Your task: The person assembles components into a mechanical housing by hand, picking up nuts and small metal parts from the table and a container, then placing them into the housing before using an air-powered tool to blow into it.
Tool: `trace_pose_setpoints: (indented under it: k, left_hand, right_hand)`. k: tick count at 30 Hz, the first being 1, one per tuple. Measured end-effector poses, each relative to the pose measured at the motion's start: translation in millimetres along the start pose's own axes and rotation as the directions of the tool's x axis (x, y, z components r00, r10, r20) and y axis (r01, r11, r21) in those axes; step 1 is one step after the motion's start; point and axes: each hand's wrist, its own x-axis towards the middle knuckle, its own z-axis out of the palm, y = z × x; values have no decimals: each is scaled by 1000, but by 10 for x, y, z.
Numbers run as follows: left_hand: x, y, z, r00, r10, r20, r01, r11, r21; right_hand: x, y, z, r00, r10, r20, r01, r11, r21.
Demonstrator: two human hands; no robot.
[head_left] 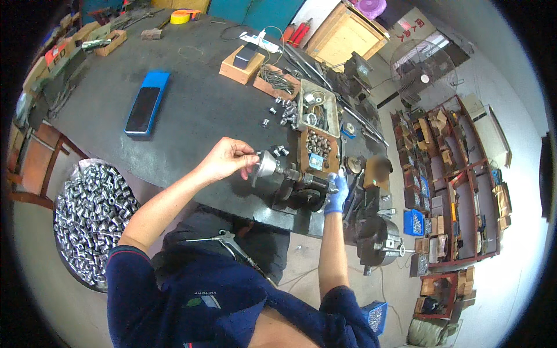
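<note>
My bare left hand [229,159] is closed in a pinch against the left face of a cone-shaped metal piece [267,165]. What lies between its fingertips, if anything, is hidden. The cone sits on the left end of a dark metal bench fixture [301,184] at the table's near edge. Around the right end of that fixture wraps my right hand [337,194], in a blue and white glove. Just behind the fixture lie a few small shiny metal fittings [281,151]. An air blow gun [229,240] rests across my lap.
Wooden trays of metal parts [318,149] and a plastic bin of rings [318,109] stand behind the fixture. A blue-cased device [145,107] lies on the dark table [191,104]. A big container of metal fittings [93,220] stands at left, a chuck [380,240] at right.
</note>
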Motion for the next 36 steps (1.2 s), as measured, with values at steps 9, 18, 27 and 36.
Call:
trace_pose_setpoints:
  k: [9, 18, 27, 36]
  left_hand:
    - [-75, 43, 10, 997, -40, -71, 45, 996, 80]
    - [-36, 42, 68, 995, -10, -99, 4, 998, -62]
    - [-837, 245, -612, 929, -44, -366, 152, 951, 271]
    - [-2651, 150, -1523, 795, 137, -591, 605, -94, 791]
  right_hand:
    - [-707, -758, 113, 969, -233, 88, 155, 841, 518]
    - [-592, 175, -358, 999, 48, 14, -50, 953, 299]
    - [-166, -492, 193, 974, -225, 22, 188, 863, 469]
    - [-1185, -342, -289, 936, -352, 33, 304, 850, 430]
